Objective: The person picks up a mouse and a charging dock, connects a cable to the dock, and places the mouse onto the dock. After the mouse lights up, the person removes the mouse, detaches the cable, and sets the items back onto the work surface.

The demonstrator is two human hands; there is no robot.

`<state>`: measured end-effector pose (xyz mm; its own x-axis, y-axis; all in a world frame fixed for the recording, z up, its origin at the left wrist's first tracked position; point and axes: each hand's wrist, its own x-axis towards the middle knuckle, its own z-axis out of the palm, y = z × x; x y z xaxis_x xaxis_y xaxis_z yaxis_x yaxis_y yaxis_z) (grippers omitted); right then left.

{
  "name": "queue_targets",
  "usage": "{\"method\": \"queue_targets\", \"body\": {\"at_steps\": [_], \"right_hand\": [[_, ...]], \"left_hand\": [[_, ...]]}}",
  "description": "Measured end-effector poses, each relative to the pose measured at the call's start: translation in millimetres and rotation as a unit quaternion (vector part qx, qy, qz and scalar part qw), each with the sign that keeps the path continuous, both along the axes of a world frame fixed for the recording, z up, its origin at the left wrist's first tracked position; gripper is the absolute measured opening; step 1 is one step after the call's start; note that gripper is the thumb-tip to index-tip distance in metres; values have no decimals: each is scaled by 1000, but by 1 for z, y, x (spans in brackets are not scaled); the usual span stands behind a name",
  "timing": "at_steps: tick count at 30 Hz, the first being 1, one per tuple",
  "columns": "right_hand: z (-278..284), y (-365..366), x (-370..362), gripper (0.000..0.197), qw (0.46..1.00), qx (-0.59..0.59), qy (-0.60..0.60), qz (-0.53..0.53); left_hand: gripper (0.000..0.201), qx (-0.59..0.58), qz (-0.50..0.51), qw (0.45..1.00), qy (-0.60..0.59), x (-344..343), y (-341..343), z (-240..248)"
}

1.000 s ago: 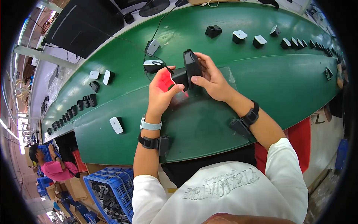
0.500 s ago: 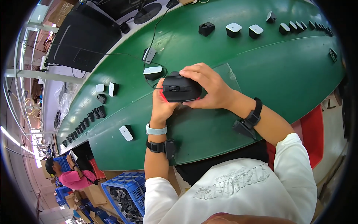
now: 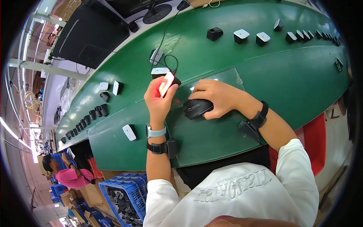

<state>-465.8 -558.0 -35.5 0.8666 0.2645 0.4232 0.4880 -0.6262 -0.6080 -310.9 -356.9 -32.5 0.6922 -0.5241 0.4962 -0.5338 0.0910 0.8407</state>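
Note:
My left hand (image 3: 158, 105) is raised over the green table (image 3: 261, 72), its fingers closed around a small black device with a white face that glows red (image 3: 166, 84). A thin black cable (image 3: 171, 56) runs to the top of this device. To the right, my right hand (image 3: 219, 94) is curved over a black computer mouse (image 3: 197, 109), gripping its sides; the mouse is at a clear sheet (image 3: 211, 132) on the table. Just beyond my left hand stand a black block with a white top (image 3: 160, 70) and another white-faced block (image 3: 155, 56).
Rows of black blocks, several white-faced, line the far right (image 3: 241, 34) and left (image 3: 101, 110). One white-faced block (image 3: 129, 132) lies left of my forearm. A monitor (image 3: 90, 38) stands at far left. A blue crate (image 3: 126, 196) sits below; a person in pink (image 3: 73, 178) is beyond.
The mouse has gone from both hands in the air down to the right, under my right hand. My left hand has moved apart from it, and the glowing device it holds now shows.

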Motion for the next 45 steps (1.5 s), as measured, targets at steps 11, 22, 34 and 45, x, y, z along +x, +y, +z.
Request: {"method": "queue_targets", "body": {"at_steps": [11, 22, 34, 45], "right_hand": [[-3, -2, 11, 41, 955, 6, -237, -179], [-7, -6, 11, 28, 949, -93, -218, -209], [-16, -3, 16, 6, 968, 66, -116, -214], [-13, -12, 17, 12, 952, 87, -120, -269]], "left_hand": [[36, 43, -54, 995, -78, -6, -4, -4], [31, 102, -139, 985, -16, -9, -2, -1], [52, 181, -52, 925, -330, -30, -9, 43], [61, 433, 371, 806, -160, 174, 202, 4]]}}
